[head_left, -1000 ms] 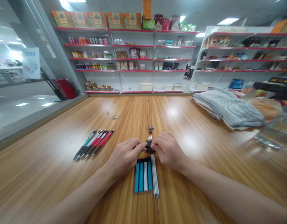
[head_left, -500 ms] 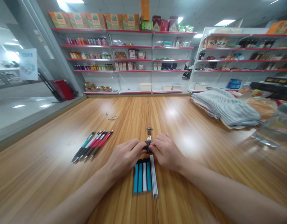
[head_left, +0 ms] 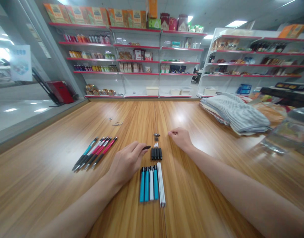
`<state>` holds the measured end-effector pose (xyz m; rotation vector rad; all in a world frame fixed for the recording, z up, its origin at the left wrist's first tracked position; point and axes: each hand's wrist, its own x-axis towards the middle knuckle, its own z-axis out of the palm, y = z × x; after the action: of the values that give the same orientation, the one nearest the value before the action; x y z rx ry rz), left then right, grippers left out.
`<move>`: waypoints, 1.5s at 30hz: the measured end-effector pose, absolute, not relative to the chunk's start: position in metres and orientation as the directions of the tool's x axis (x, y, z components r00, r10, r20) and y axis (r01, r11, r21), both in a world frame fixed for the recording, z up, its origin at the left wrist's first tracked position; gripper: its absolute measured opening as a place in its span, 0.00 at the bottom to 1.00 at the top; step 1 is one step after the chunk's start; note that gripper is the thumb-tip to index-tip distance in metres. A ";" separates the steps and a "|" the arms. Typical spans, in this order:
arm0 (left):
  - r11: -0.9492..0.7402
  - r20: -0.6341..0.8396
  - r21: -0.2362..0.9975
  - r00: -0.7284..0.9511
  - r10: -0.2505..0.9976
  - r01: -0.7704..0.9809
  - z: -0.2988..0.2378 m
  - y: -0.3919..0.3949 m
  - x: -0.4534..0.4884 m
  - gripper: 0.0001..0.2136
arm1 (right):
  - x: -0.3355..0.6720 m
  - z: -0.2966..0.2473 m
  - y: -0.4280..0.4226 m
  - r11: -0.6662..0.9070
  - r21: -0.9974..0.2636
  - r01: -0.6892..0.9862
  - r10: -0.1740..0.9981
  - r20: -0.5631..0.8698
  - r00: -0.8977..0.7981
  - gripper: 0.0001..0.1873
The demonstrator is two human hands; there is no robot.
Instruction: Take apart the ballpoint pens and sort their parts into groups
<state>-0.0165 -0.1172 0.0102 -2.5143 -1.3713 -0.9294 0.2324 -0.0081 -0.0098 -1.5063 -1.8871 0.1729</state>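
Note:
My left hand [head_left: 127, 162] pinches a black pen grip [head_left: 146, 147] between thumb and fingers, just left of a row of several black grips [head_left: 156, 153]. My right hand [head_left: 181, 137] hovers to the right of the small parts, its fingers closed; whatever they may hold is hidden. Small white pieces [head_left: 156, 145], tiny dark springs [head_left: 156, 139] and small metallic parts [head_left: 156, 135] line up beyond the grips. Nearer me lie blue pen barrels [head_left: 147, 186] and a white barrel [head_left: 151, 186], all with black ends. Thin white refills [head_left: 161, 185] lie side by side along their right.
Several whole pens [head_left: 104, 151] lie at the left on the wooden table [head_left: 67, 198]. Farther back are a thin ring-like strip [head_left: 117, 123] and a tiny metallic bit [head_left: 110, 119]. Folded striped cloth [head_left: 241, 112] and a clear jar [head_left: 285, 132] stand right. Shelves [head_left: 140, 74] rise behind.
My hands were together over the grips and have separated. The left drew back leftward holding a black grip; the right moved away to the right and farther out, uncovering the grip row.

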 end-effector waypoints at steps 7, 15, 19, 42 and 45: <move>-0.570 0.599 0.211 0.356 0.717 0.794 0.007 -0.113 -0.020 0.07 | 0.223 -0.010 0.024 0.475 -0.372 0.798 0.839 0.465 -0.282 0.12; -0.582 0.605 0.227 0.355 0.713 0.781 0.007 -0.111 -0.020 0.07 | 0.229 -0.009 0.017 0.570 -0.368 0.735 0.790 0.493 -0.365 0.11; -0.550 0.573 0.226 0.347 0.742 0.804 0.008 -0.112 -0.020 0.07 | 0.225 -0.012 0.018 0.626 -0.380 0.681 0.755 0.512 -0.409 0.10; -0.565 0.586 0.230 0.351 0.730 0.792 0.009 -0.112 -0.017 0.08 | 0.216 -0.015 0.017 0.675 -0.442 0.591 0.729 0.523 -0.441 0.14; -0.558 0.582 0.236 0.344 0.737 0.795 0.009 -0.112 -0.017 0.08 | 0.215 -0.014 0.016 0.677 -0.444 0.586 0.727 0.526 -0.441 0.15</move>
<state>-0.0169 -0.1120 0.0086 -2.5013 -1.4297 -1.0094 0.2151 0.0161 -0.0144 -1.0049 -2.1765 0.2544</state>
